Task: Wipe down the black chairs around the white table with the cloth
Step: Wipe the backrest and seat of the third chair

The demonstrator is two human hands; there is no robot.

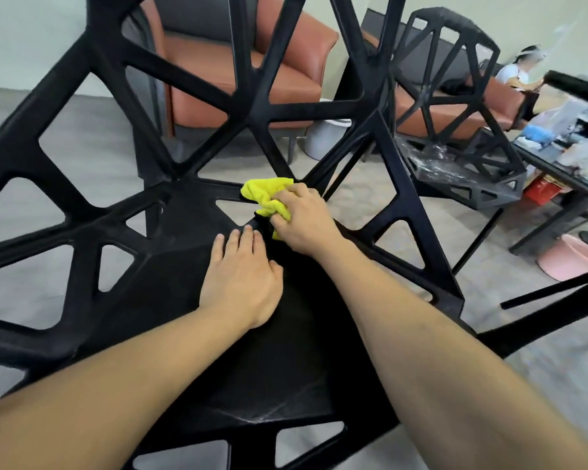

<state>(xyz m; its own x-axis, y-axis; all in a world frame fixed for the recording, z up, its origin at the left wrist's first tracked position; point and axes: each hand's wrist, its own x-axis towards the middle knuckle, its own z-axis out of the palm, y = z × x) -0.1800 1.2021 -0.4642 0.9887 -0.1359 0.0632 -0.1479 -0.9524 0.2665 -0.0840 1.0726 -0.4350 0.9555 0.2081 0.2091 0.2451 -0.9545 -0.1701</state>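
The right hand [302,220] has its fingers curled round a bunched yellow cloth [269,198], pressing it on a strut at the back of the seat, centre of the frame. The left hand [243,276] lies flat just below, fingers straight and together on the black chair [184,212], whose open lattice back fills the upper left. No writing is legible. A second chair [455,106] stands upper right, well apart. Grey floor [82,154] shows through the gaps; an orange armchair [286,72] sits behind, a cluttered table [550,167] at the right edge.
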